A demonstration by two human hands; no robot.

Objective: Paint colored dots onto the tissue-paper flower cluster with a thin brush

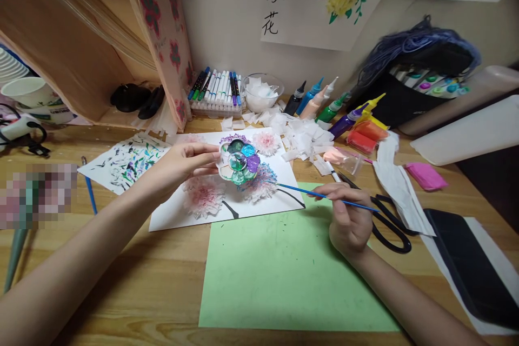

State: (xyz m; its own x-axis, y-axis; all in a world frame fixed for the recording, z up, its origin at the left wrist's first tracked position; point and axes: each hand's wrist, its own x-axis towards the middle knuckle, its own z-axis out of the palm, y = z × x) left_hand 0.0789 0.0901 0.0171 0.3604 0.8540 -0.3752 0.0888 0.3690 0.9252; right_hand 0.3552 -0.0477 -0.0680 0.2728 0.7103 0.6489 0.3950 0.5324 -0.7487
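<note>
My left hand [190, 161] pinches the edge of a flower-shaped paint palette [239, 162], which carries green, blue and purple paint in its wells. The palette is held above a white sheet [170, 216] with fluffy flowers on it. In my right hand [349, 215] is a thin blue paintbrush [320, 194], its tip pointing left at a pink-and-blue flower [263, 184]. Whether the tip touches the flower I cannot tell. A pink flower [203, 199] with a black stem lies left of it, and another pink flower [266, 141] sits behind the palette.
Green paper [292, 281] lies in front. Scissors [391, 227] and a black phone-like slab [470, 265] are at right. Tissue pieces [304, 132], paint bottles [314, 102], markers [217, 86] and a glass bowl [263, 94] line the back. A paint-smeared paper [130, 162] lies left.
</note>
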